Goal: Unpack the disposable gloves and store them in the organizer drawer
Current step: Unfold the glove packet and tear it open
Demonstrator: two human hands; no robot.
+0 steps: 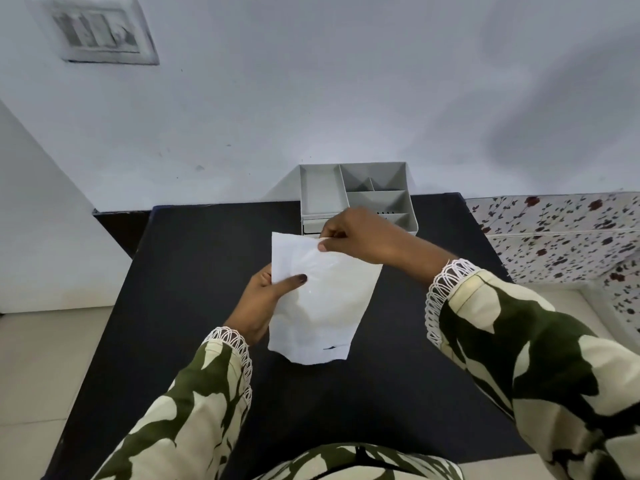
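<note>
A white, slightly see-through glove packet (320, 306) is held upright above the black table (194, 271). My left hand (263, 301) grips its left edge, thumb pressed on the front. My right hand (360, 237) pinches the packet's top right corner between thumb and fingers. Behind the packet, at the table's far edge, stands a grey organizer (322, 195) with several open compartments on top. The front of its drawer is mostly hidden by my right hand and the packet. No loose gloves are visible.
A pale wall rises right behind the organizer, with a switch plate (100, 32) at the upper left. A flower-patterned cloth (561, 237) covers a surface to the right of the table. Tiled floor (41, 358) lies to the left.
</note>
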